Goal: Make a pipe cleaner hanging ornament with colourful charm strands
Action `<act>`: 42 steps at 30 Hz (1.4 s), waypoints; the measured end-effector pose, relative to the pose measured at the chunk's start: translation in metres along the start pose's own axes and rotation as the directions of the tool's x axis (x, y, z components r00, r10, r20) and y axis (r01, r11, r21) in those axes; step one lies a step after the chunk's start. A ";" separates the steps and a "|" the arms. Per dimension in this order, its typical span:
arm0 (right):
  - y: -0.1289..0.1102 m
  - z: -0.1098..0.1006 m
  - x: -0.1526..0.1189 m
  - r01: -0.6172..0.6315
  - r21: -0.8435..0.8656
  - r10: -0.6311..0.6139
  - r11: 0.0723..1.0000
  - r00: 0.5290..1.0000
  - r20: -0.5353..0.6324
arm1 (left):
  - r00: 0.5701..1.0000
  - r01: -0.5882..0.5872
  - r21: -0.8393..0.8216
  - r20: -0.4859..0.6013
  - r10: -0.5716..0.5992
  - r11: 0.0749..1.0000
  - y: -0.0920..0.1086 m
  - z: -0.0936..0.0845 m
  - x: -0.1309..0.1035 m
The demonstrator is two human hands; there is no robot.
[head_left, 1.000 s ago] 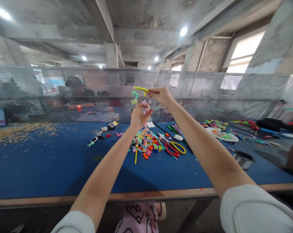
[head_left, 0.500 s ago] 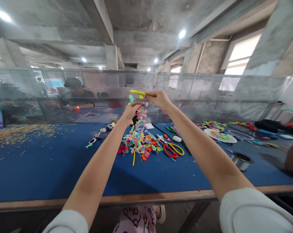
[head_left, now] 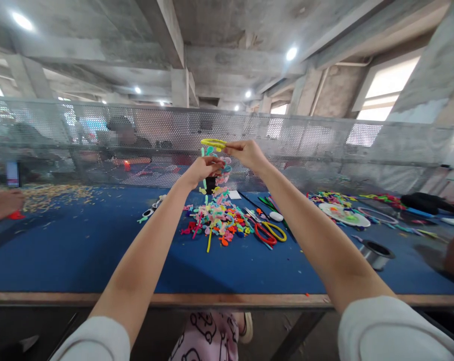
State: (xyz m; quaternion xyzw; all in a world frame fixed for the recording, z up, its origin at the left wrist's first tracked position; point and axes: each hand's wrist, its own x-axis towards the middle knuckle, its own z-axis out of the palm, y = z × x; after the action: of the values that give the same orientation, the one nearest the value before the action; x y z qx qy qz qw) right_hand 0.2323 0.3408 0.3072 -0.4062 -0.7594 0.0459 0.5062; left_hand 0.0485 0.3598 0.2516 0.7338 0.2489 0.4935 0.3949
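Note:
My right hand pinches a fuzzy yellow loop, raised above the blue table. Just left of it and slightly lower, my left hand has its thumb and fingers together beside a hanging strand of pastel pieces; what lies between those fingertips is too small to make out. Below both hands is a heap of small multicoloured fuzzy pieces. Scissors with one red and one yellow handle lie right of the heap, near a white oval object.
A white plate with coloured pieces and a wire spool are at right. Wood-coloured scraps cover the far left, where another person's hand is by something red. A perforated metal screen stands behind.
The view has shifted slightly. My left hand has moved a little left and its fingers sit lower on the strand side. Another person's hand has appeared at the far left.

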 end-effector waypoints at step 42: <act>0.034 0.023 -0.052 -0.015 -0.051 -0.003 0.999 0.946 -0.323 | 0.963 0.030 -0.250 0.267 0.039 0.968 -0.062 0.051 -0.012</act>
State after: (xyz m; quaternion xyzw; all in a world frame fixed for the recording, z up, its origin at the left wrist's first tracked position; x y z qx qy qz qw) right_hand 0.2412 0.3367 0.2412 -0.4238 -0.6660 -0.0397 0.6126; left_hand 0.0918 0.3687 0.1834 0.7386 0.1266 0.4177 0.5138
